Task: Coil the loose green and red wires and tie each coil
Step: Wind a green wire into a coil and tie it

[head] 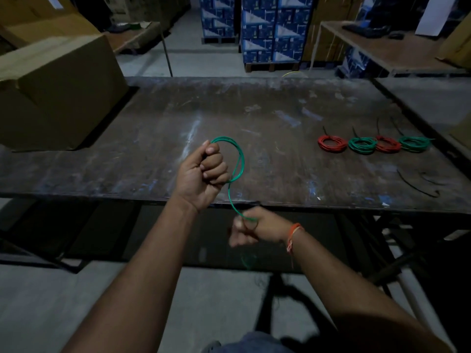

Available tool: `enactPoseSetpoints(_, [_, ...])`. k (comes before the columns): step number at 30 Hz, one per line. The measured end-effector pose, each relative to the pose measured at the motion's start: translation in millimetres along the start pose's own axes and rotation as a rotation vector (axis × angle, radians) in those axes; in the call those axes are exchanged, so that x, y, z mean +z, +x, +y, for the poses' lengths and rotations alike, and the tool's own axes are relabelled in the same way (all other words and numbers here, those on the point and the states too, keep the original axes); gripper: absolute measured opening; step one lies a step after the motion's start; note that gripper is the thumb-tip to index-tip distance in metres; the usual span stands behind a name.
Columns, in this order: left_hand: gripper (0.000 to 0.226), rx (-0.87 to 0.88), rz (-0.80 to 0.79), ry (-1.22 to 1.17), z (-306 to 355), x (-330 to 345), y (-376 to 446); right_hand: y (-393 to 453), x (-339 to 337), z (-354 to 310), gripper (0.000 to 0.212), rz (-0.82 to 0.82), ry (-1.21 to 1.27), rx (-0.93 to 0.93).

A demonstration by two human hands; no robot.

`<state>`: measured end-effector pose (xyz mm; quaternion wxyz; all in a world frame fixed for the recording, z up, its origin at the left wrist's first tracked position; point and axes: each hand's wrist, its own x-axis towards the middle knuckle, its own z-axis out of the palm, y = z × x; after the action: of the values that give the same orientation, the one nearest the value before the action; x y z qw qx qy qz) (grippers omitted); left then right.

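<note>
My left hand [204,171] is a fist above the front edge of the dark table [229,110], gripping a loop of green wire [238,159] that arcs out to its right. From the fist the wire runs down to my right hand [246,229], blurred just below the table edge, which pinches the strand; more green wire hangs dimly beneath it. At the right of the table lie several finished coils in a row: red [332,143], green [362,145], red [388,144], green [414,144], each with a black tie sticking up.
A large cardboard box [58,93] stands on the table's left end. Loose black ties [418,184] lie near the front right edge. Blue boxes on pallets [272,31] and other tables stand behind, across a concrete floor.
</note>
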<state>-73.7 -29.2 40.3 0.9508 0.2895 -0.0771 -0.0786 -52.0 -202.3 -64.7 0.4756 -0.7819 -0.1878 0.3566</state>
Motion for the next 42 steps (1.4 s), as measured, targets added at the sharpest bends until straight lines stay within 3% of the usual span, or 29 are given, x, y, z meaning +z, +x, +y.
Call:
enactPoseSetpoints(2, [0.033, 0.001, 0.003, 0.012, 3, 1, 0, 0, -15, 12, 0.022, -0.092, -0.603, 0.153])
enactPoseSetpoints(3, [0.034, 0.003, 0.004, 0.016, 4, 0, -1, 3, -23, 16, 0.021, 0.035, -0.801, 0.172])
enactPoseSetpoints(4, [0.034, 0.005, 0.002, 0.014, 4, -1, -1, 3, -25, 14, 0.019, 0.145, -0.762, 0.141])
enactPoseSetpoints(5, [0.033, 0.007, -0.003, 0.005, 3, -3, -1, 4, -21, 12, 0.017, 0.209, -0.462, 0.040])
enactPoseSetpoints(7, [0.032, 0.002, -0.012, -0.018, 1, -6, 0, -4, -6, -6, 0.020, 0.041, 0.242, -0.047])
enactPoseSetpoints(8, [0.032, -0.001, -0.015, -0.024, 0, -7, 0, -10, 2, -8, 0.021, -0.039, 0.358, -0.069])
enactPoseSetpoints(9, [0.032, -0.001, -0.020, -0.028, -1, -8, 1, -10, 2, -7, 0.020, -0.053, 0.291, -0.044])
enactPoseSetpoints(12, [0.032, -0.005, -0.025, -0.020, -2, -8, 1, -14, -21, 11, 0.018, -0.035, -0.573, 0.168])
enactPoseSetpoints(13, [0.032, -0.009, -0.023, -0.014, -2, -7, 1, -11, -28, 17, 0.018, 0.033, -0.687, 0.231])
enactPoseSetpoints(16, [0.031, -0.010, -0.018, -0.019, -4, -5, 1, -10, -36, 13, 0.016, 0.233, -0.525, 0.147])
enactPoseSetpoints(19, [0.035, -0.010, 0.009, -0.018, -4, -3, 1, -15, -41, -2, 0.019, 0.272, -0.522, 0.026])
enactPoseSetpoints(25, [0.041, 0.007, 0.068, -0.016, -3, -2, 2, -34, -48, -10, 0.024, 0.312, 0.194, -0.205])
enactPoseSetpoints(30, [0.036, 0.019, 0.105, -0.026, -6, -4, 3, -41, -50, -6, 0.020, 0.337, 0.183, -0.264])
enactPoseSetpoints(34, [0.036, 0.043, 0.177, -0.053, -4, -8, 3, -46, -53, -5, 0.015, 0.396, 0.365, -0.376])
enactPoseSetpoints(37, [0.045, 0.083, 0.196, -0.165, 4, -18, 3, -50, -60, 5, 0.017, 0.435, 0.270, -0.380])
enactPoseSetpoints(42, [0.042, 0.150, 0.268, -0.190, 8, -29, 5, -54, -64, 14, 0.020, 0.638, 0.131, -0.389])
